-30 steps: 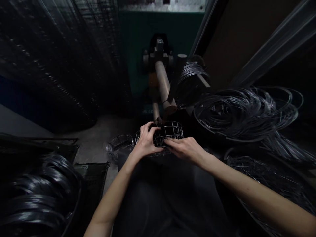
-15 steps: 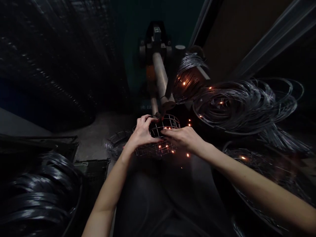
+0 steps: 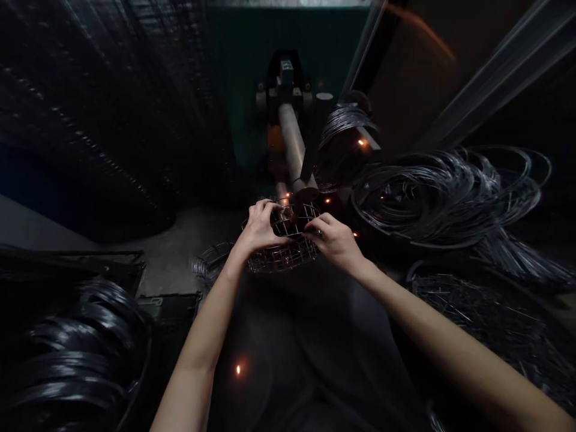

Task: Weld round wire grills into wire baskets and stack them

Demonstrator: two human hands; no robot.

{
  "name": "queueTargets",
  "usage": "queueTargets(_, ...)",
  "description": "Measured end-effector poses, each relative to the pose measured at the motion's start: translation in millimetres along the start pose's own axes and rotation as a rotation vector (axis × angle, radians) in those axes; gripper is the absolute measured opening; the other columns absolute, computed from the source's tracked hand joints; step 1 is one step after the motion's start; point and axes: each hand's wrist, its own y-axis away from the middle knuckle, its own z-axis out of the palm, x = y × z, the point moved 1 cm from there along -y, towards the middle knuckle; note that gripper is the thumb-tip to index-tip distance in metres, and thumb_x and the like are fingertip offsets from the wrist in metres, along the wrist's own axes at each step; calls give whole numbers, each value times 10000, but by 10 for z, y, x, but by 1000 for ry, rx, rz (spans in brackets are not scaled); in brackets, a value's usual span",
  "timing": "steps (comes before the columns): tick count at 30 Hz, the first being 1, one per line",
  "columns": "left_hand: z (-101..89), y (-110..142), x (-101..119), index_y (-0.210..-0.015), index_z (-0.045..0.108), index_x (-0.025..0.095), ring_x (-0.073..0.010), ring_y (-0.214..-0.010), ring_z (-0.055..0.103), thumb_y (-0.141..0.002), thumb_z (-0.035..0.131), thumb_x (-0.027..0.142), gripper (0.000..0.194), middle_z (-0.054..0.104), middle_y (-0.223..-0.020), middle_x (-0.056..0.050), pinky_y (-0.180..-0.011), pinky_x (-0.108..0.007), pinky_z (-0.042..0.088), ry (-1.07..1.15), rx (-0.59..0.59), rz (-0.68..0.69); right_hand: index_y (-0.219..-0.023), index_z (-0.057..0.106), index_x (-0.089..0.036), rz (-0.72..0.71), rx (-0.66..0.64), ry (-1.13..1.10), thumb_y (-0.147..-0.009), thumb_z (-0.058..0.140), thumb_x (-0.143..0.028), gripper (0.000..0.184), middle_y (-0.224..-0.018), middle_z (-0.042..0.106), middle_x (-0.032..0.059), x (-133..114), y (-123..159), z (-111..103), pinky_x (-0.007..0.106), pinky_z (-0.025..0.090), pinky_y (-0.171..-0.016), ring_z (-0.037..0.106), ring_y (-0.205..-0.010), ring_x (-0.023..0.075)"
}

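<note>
Wire cage [image 3: 282,252] dim, partly behind left hand [image 3: 260,227]

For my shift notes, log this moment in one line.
left hand: gripping wire basket | right hand: gripping basket | basket at welder arm | sparks

We see a wire cage [image 3: 282,243] of thin bare metal, dull grey with faint glints. The wire coils [image 3: 443,195] beside it are glossy steel, and the machine's arm [image 3: 293,150] looks like smooth, matt metal.
</note>
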Motion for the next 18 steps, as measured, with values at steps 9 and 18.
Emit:
queueTargets(9,-24,-217,-110,-1126,537,195,-301,-1185,411,-529,846,386,699,457,-1239,-98,-1033,-445,355,-10,22,-25,-835,653,-204,52,-14,-129,-832,620,-307,109,-814,594,25,156,-295,29,251,404,-581,551,-662,144)
queueTargets(18,-325,-243,-475,-1336,481,201,-232,-1250,481,-884,503,371,483,536,-1345,-81,-1071,-379,363,234,68,-190,-912,695,-194,-72,-252,169,-825,519,-156,200,-891,692,52,438,-1135,-91,262,448,-623,634,-774,199)
